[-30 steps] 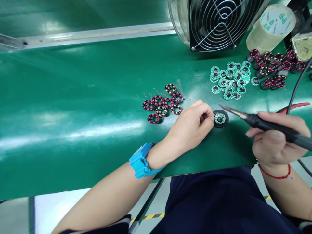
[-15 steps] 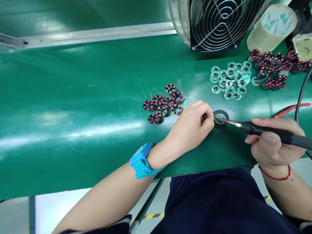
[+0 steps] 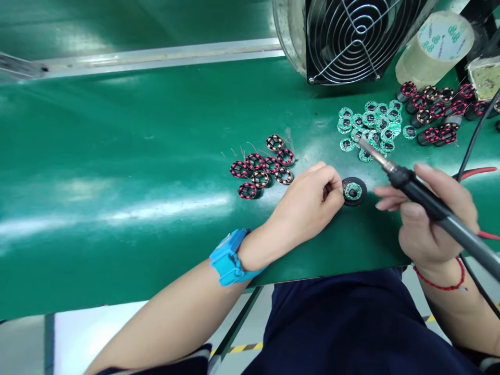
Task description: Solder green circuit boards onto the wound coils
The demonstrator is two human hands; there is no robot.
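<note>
My right hand (image 3: 437, 219) grips a soldering iron (image 3: 420, 192), its tip raised toward the pile of small round green circuit boards (image 3: 375, 122). With thumb and fingertips pinched together, my left hand (image 3: 312, 200) rests at the left edge of a black round holder (image 3: 363, 199). What the pinch holds is too small to make out. A single round circuit board (image 3: 353, 191) with a dark centre lies inside that holder, and fine copper-coloured wire shows at its left side. Left of my hand sit several wound coil cores (image 3: 254, 161) with thin wires sticking up.
A fan with a wire guard (image 3: 357, 41) stands at the back. Beside it are a big roll of clear tape (image 3: 433, 49) and more coil cores (image 3: 432, 134). Red-handled pliers (image 3: 478, 172) and a black cable (image 3: 474, 135) lie at the right.
The soldering iron's tip has lifted off the circuit board in the holder and swung up and away. My right hand has shifted slightly left; my left hand stays in place.
</note>
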